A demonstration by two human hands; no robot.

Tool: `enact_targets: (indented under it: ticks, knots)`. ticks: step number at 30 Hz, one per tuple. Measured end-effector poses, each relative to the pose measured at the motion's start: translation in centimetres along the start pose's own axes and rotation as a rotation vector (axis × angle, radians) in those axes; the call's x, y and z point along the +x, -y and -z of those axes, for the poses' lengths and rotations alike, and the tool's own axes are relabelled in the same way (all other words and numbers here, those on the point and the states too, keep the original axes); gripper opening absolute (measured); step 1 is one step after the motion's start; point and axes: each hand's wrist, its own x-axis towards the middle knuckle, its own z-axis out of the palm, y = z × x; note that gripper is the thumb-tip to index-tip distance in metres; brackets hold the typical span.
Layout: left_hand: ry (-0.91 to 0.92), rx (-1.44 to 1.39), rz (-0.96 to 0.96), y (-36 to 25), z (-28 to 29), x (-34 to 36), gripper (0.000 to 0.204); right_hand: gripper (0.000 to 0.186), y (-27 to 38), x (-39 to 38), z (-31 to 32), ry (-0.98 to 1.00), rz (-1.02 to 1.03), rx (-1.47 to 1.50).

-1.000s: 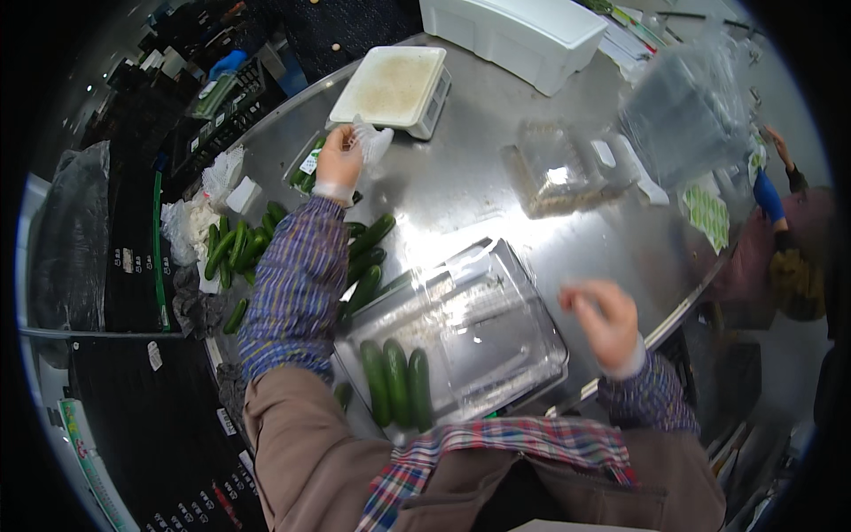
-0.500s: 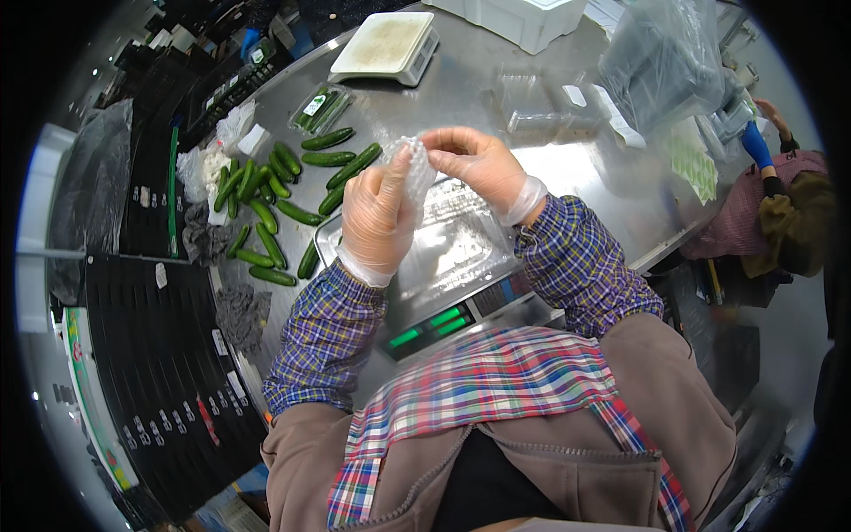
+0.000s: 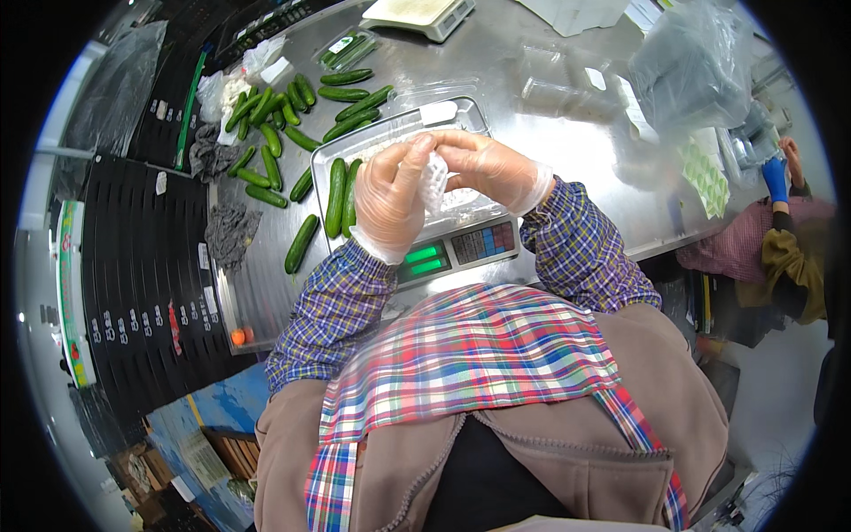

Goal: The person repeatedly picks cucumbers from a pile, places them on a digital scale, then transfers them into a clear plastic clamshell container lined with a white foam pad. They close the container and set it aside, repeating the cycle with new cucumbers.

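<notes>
Both gloved hands meet above a scale point(image 3: 479, 253) with green displays and a metal tray on top. My left hand point(image 3: 390, 199) is closed, its fingertips pinching a crumpled piece of white netted foam point(image 3: 433, 184). My right hand point(image 3: 496, 170) pinches the same piece from the other side. Two cucumbers point(image 3: 335, 197) lie at the tray's left side, partly behind my left hand. The hands hide much of the tray's middle. Just left of the scale lies a single cucumber point(image 3: 302, 244).
Several loose cucumbers point(image 3: 272, 142) spread across the metal table at left, near a filled clear pack point(image 3: 347, 50). Another scale point(image 3: 421, 13) stands at the back. Clear plastic boxes point(image 3: 567, 84) and a bagged stack point(image 3: 691, 71) are to the right. A blue-gloved person point(image 3: 776, 182) stands far right.
The whole view has shifted, bringing the scale tray and two cucumbers into sight. The white foam, previously upright between my hands, now hangs down from my pinched fingertips.
</notes>
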Motion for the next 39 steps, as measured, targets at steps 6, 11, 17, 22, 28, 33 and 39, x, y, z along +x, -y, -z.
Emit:
enact_targets:
  ticks: [6,11,17,22,28,33,39]
  knots:
    - [0.119,0.022,0.257,-3.2,-0.4,-2.2,0.066,0.032,-2.5,-2.4,-0.7,-0.193,-0.031,-0.155]
    - [0.402,-0.605,0.569,-5.5,1.4,-3.1,0.059,0.018,-3.7,-5.7,-2.4,-0.255,0.051,0.066]
    - [0.382,-2.164,1.093,-4.4,2.7,-3.9,0.095,0.02,-3.1,-6.6,-2.3,-0.243,0.163,0.035]
    - [0.455,-1.423,1.175,-4.8,1.8,-4.3,0.045,0.034,-3.3,-6.1,-3.1,-0.3,0.286,-0.225]
    - [0.546,-1.343,1.086,-4.8,3.3,-4.1,0.029,0.033,-3.5,-6.3,-2.3,-0.198,0.204,-0.221]
    - [0.512,-1.548,1.153,-5.2,3.7,-2.7,0.034,0.036,-2.4,-5.5,-1.0,0.338,-0.252,0.522]
    - [0.99,-1.124,0.913,-5.5,6.2,0.7,0.023,0.037,1.8,-6.7,-2.6,0.429,-0.407,-0.197]
